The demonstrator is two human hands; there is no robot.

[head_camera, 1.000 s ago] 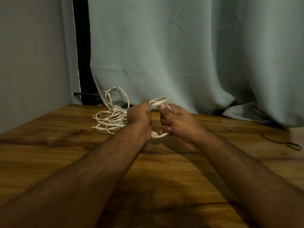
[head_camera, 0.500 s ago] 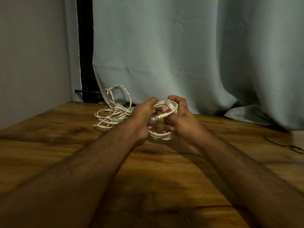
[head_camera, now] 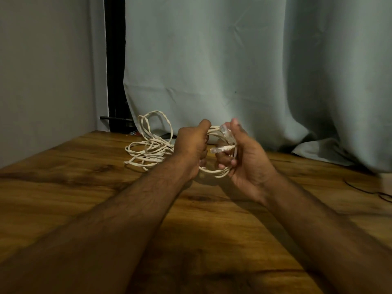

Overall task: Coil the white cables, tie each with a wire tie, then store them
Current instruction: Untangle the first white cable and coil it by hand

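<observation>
I judge one white cable [head_camera: 218,160] coiled: left hand [head_camera: 191,147] and right hand [head_camera: 244,153] both grip its loops above the surface [head_camera: 84,187], no tie on it yet. A loose cable pile [head_camera: 148,149] behind the left hand awaits coiling; the thin black wire [head_camera: 369,190] at right may be a tie.

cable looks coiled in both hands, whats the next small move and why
Probably keep the coiled white cable pinched in the left hand and free the right hand to fetch a tie: both hands grip the coil, its plug ends lie loose, and no tie binds it.
</observation>
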